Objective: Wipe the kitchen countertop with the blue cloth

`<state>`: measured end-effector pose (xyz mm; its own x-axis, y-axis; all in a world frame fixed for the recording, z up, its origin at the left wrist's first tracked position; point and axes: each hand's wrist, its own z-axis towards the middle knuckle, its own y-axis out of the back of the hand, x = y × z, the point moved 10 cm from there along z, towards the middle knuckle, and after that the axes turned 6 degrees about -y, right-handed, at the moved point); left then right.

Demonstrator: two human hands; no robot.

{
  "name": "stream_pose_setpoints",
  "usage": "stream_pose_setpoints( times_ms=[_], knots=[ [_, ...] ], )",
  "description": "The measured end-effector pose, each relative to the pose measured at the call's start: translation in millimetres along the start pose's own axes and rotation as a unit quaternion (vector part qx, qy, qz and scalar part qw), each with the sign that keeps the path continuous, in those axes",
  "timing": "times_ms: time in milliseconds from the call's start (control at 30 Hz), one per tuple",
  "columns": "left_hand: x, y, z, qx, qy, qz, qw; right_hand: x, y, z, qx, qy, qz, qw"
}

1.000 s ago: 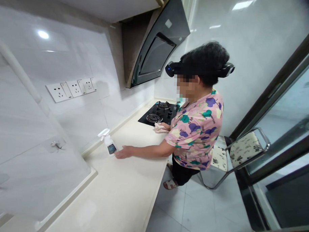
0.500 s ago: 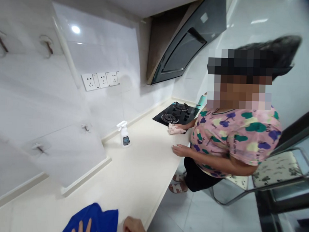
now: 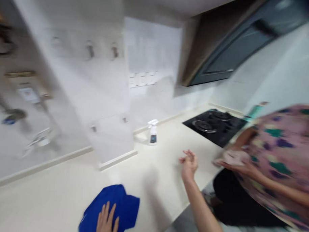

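My left hand (image 3: 106,221) lies flat, fingers stretched out, on a blue cloth (image 3: 121,204) spread on the cream countertop (image 3: 52,193) at the near edge. My right hand (image 3: 189,163) is lifted above the counter on an outstretched arm, its fingers loosely apart and holding nothing. A small white spray bottle (image 3: 153,133) stands upright near the wall, beyond and left of my right hand. The picture is smeared by motion.
A co-worker in a pink patterned shirt (image 3: 280,147) stands at the right, a hand on a pink cloth (image 3: 233,158) beside the black gas hob (image 3: 215,126). A range hood (image 3: 237,54) hangs above. Wall sockets (image 3: 143,79) and a wall step (image 3: 113,141) are behind.
The view has swung left and down. My right arm has stretched out over the counter from the near edge. My left hand stays on the blue cloth. The co-worker has drawn an arm back.
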<state>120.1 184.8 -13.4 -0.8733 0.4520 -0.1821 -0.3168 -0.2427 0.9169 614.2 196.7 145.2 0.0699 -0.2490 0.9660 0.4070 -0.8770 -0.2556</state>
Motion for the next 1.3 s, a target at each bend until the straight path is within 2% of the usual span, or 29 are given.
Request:
stream_pose_setpoints(
  times_ms=[33, 100, 167, 200, 267, 300, 333, 367, 433, 500, 667, 733, 800, 900, 1000, 1067, 1133, 1200, 1233, 1300],
  knots=[
    [-4.2, 9.1, -11.8, -0.004, -0.006, 0.005, 1.000, -0.3, -10.8, -4.4, 0.031, 0.012, 0.005, 0.999],
    [-11.0, 27.6, -35.5, -0.012, -0.003, 0.021, 1.000, -23.7, -46.2, -37.1, 0.149, 0.000, -0.021, 0.989],
    [-15.1, 43.6, -58.0, -0.019, 0.016, 0.038, 0.999, -62.7, -83.3, -104.4, 0.310, -0.027, -0.075, 0.947],
    [-16.5, 49.5, -68.4, -0.019, 0.028, 0.043, 0.999, -83.7, -97.7, -149.1, 0.400, -0.041, -0.101, 0.910],
    [-19.1, 56.6, -86.9, -0.013, 0.045, 0.044, 0.998, -116.8, -109.9, -241.2, 0.546, -0.026, -0.155, 0.823],
    [-20.2, 58.2, -94.1, -0.009, 0.050, 0.041, 0.998, -124.6, -111.0, -283.6, 0.604, 0.023, -0.173, 0.778],
    [-21.0, 58.7, -99.7, -0.005, 0.056, 0.036, 0.998, -127.8, -110.4, -326.2, 0.667, 0.094, -0.178, 0.718],
    [-21.0, 58.6, -103.5, -0.001, 0.062, 0.031, 0.998, -130.8, -106.8, -359.7, 0.706, 0.159, -0.182, 0.665],
    [-20.6, 58.5, -105.8, 0.000, 0.078, 0.020, 0.997, -137.2, -100.4, -393.8, 0.719, 0.258, -0.203, 0.613],
    [-21.3, 58.8, -103.6, 0.006, 0.094, 0.006, 0.996, -142.0, -98.2, -398.3, 0.701, 0.296, -0.221, 0.610],
    [-30.5, 68.2, -103.9, 0.031, 0.136, -0.074, 0.987, -146.4, -90.7, -382.6, 0.698, 0.287, -0.188, 0.629],
    [-30.3, 79.0, -116.1, 0.015, 0.173, -0.124, 0.977, -152.9, -87.2, -375.1, 0.696, 0.274, -0.174, 0.640],
    [-27.9, 94.8, -139.6, -0.022, 0.223, -0.162, 0.961, -160.8, -83.6, -368.0, 0.692, 0.266, -0.165, 0.651],
    [-24.0, 129.2, -201.3, -0.098, 0.339, -0.146, 0.924, -169.7, -78.3, -359.7, 0.683, 0.273, -0.169, 0.656],
    [-30.3, 169.5, -283.0, -0.152, 0.464, -0.079, 0.869, -168.1, -74.1, -355.3, 0.673, 0.308, -0.181, 0.647],
    [-33.4, 195.2, -343.1, -0.166, 0.552, -0.036, 0.816, -162.8, -73.0, -353.6, 0.663, 0.336, -0.183, 0.643],
    [-29.2, 219.4, -410.1, -0.173, 0.654, 0.009, 0.736, -158.8, -73.3, -354.0, 0.656, 0.359, -0.181, 0.639],
    [-14.4, 236.5, -472.9, -0.170, 0.732, 0.035, 0.659, -159.9, -74.8, -356.0, 0.655, 0.370, -0.188, 0.632],
    [-1.2, 239.9, -499.7, -0.162, 0.756, 0.035, 0.633, -162.2, -75.7, -357.3, 0.655, 0.371, -0.196, 0.628],
    [34.9, 234.6, -544.6, -0.135, 0.792, 0.016, 0.595, -167.9, -77.3, -359.3, 0.652, 0.370, -0.219, 0.624]
  ],
)
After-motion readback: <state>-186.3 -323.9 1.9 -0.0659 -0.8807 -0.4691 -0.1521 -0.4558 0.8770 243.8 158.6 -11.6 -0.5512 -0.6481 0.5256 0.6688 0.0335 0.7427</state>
